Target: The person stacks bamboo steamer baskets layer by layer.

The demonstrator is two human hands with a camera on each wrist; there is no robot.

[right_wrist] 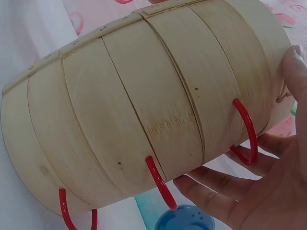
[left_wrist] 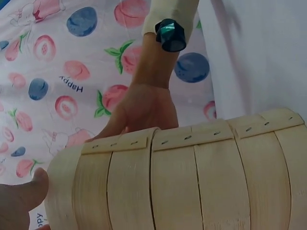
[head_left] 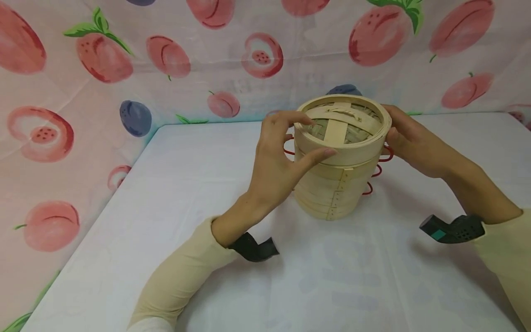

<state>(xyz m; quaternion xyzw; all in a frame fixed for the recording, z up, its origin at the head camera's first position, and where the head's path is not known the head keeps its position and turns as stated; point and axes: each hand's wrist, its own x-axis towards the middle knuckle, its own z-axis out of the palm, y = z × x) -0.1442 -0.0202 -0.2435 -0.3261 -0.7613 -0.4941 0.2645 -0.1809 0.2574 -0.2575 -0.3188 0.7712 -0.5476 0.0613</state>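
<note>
A tall stacked bamboo steamer [head_left: 317, 198] stands on the white table, with a woven lid [head_left: 336, 131] on top. Red loop handles [head_left: 376, 170] stick out from its sides, and stapled seam strips [left_wrist: 192, 139] run down its front. At the lid's near left, my left hand [head_left: 271, 161] grips the rim, thumb in front and fingers over the edge. My right hand [head_left: 419, 143] holds the far right side near the top. In the right wrist view its thumb [right_wrist: 296, 62] lies against the lid while the fingers reach around beneath the upper red handle.
White cloth covers the table [head_left: 207, 184]. Behind and to the left hangs a curtain [head_left: 166, 92] printed with peaches and blue fruit. A black wrist camera [head_left: 255, 249] is strapped at the left cuff, another black camera [head_left: 452, 229] at the right.
</note>
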